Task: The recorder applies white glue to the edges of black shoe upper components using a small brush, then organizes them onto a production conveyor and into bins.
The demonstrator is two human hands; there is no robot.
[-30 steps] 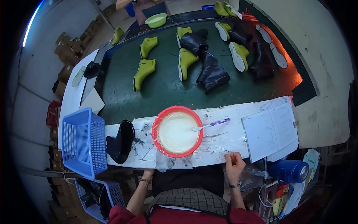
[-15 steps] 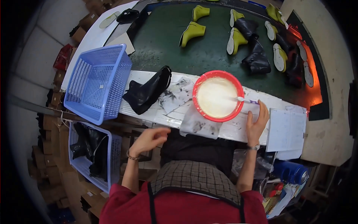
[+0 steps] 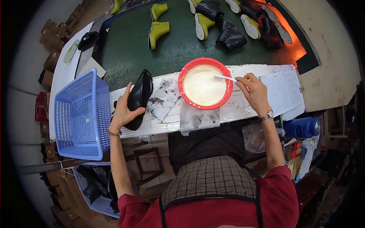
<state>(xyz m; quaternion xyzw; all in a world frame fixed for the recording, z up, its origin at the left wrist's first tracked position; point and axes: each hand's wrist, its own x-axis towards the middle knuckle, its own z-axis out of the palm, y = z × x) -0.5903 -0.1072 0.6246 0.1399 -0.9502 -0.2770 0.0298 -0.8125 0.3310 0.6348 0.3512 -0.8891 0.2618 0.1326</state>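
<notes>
My left hand [image 3: 124, 113] is around a black ankle boot [image 3: 140, 93], its thumb laid across the shaft and its fingers along the left side. The boot lies on the white bench, just right of the blue basket. My right hand [image 3: 254, 93] pinches the handle of a toothbrush [image 3: 229, 78], white with a purple end. The brush's bristle end is over a red bowl [image 3: 229, 89] of cream-coloured liquid or paste; whether it touches the contents I cannot tell. Stained white cloths lie beside the bowl and under its near edge.
An upright blue basket [image 3: 99, 125] stands at the left; a lower one [image 3: 99, 203] holds black boots. Beyond the bench, a green conveyor belt [image 3: 129, 57] carries yellow-green boot forms [image 3: 157, 33] and black boots, near an orange-glowing opening. Paper sheets [image 3: 283, 91] and a blue flask [image 3: 300, 128] are right.
My left hand has moved forward and left onto the boot, which is now more upright in view. My right hand has taken up the toothbrush by its handle. The whole view has shifted.
</notes>
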